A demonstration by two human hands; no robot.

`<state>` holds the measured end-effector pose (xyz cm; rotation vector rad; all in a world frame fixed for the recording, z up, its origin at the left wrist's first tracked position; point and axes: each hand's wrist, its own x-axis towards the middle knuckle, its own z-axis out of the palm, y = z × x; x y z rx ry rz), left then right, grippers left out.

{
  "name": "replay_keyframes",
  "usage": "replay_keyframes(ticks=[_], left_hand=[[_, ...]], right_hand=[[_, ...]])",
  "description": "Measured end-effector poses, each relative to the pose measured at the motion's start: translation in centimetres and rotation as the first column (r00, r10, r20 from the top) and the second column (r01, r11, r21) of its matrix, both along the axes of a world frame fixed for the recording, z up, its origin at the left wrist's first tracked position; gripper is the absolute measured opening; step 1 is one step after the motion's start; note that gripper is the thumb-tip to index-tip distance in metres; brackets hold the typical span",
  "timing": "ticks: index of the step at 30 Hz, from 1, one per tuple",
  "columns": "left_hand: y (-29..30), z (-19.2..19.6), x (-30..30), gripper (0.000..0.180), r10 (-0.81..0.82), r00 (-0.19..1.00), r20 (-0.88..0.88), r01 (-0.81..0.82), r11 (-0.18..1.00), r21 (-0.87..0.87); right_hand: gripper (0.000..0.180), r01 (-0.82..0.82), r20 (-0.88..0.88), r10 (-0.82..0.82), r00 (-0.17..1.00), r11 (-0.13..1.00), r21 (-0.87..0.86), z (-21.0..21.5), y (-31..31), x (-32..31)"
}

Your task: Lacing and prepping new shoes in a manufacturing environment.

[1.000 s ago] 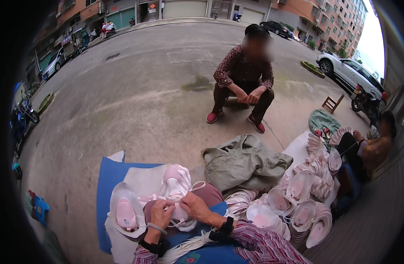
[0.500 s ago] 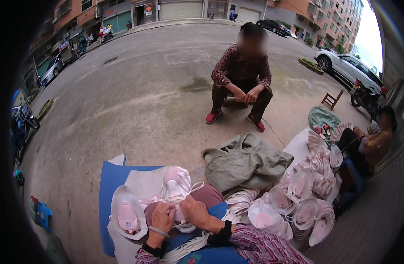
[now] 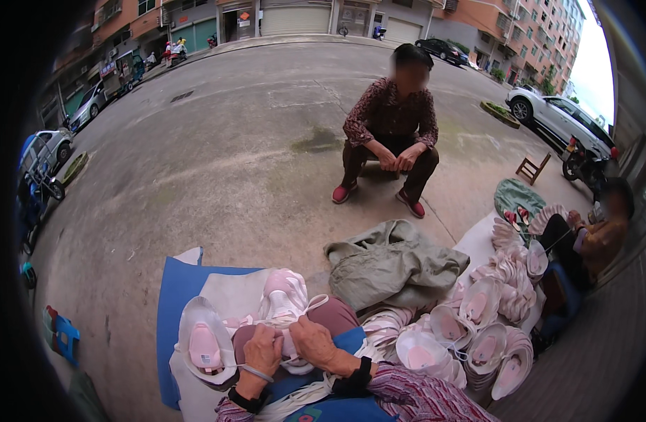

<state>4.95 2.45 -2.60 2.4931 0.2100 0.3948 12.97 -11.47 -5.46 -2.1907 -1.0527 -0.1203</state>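
A pink and white shoe upper (image 3: pixel 283 294) lies across my lap, its toe pointing away from me. My left hand (image 3: pixel 262 349) is closed in a pinch at the upper's near part. Right beside it, my right hand (image 3: pixel 313 342) curls its fingers onto the same part, and the fingertips of both hands nearly meet. What exactly lies between the fingertips is too small to make out. A white shoelace (image 3: pixel 317 302) loops up just beyond my right hand. Another pale upper with a pink insole (image 3: pixel 205 346) rests to the left of my left hand.
Stacked pink and white uppers (image 3: pixel 481 309) spread out on the right. Loose white laces (image 3: pixel 302 398) hang over my lap. A crumpled grey-green cloth (image 3: pixel 393 264) lies ahead, with a seated person (image 3: pixel 393 130) beyond it. Another person (image 3: pixel 596 235) sits far right.
The surroundings sit slightly lower in the picture as the head view tilts a little. My hands stay at the same part of the upper, with only small finger movement.
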Motion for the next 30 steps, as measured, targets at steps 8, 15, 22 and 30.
replay_keyframes(ticks=[8,15,22,30], left_hand=[[0.4,-0.3,0.5,0.011,-0.049,0.996,-0.077,0.044,0.997,-0.065],[3.7,-3.0,-0.4,0.018,-0.147,0.970,-0.193,0.102,0.969,-0.227],[5.6,4.3,-5.1,0.024,-0.067,0.998,0.015,-0.010,-0.360,-0.933],[4.9,2.7,-3.6,0.024,0.032,0.994,0.100,0.100,0.004,-0.995]], right_hand=[[0.009,-0.026,-0.023,0.025,0.999,1.000,-0.015,0.9,-0.8,0.2],[0.018,-0.088,0.097,0.081,0.992,0.994,0.071,2.4,-1.8,0.4],[0.034,-0.530,0.066,0.529,0.846,0.822,0.207,2.8,1.2,-3.1],[0.021,-0.526,-0.211,0.548,0.809,0.836,0.155,3.4,0.6,-3.6]])
